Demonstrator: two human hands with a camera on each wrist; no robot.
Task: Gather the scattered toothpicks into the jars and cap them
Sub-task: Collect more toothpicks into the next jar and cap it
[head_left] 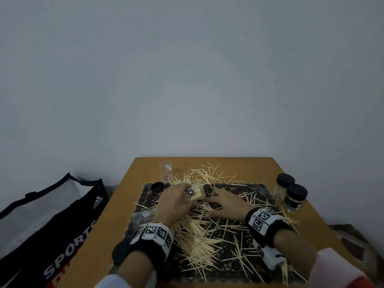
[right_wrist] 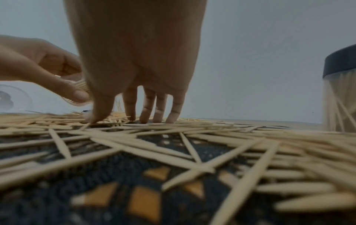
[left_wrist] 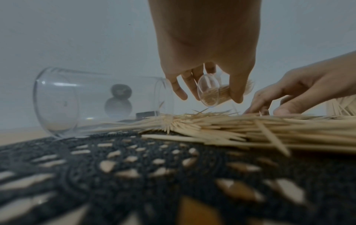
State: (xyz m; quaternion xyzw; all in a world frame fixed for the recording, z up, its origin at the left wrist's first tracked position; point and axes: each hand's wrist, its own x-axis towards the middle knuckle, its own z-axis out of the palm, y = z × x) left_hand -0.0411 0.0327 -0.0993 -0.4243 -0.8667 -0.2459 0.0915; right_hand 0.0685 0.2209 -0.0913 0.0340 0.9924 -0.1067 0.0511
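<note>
Pale wooden toothpicks lie scattered and heaped over a black lace mat on the table. My left hand grips a small clear jar, tilted on its side just above the pile and partly filled with toothpicks. The left wrist view shows that jar held between thumb and fingers. My right hand is just right of it, fingers spread, with the fingertips resting on the toothpicks. A loose black lid lies left of the jar.
Two black-capped jars full of toothpicks stand at the table's right edge. An empty clear jar stands at the back left. Another clear jar lies on its side at the mat's left edge. A black sports bag sits on the floor to the left.
</note>
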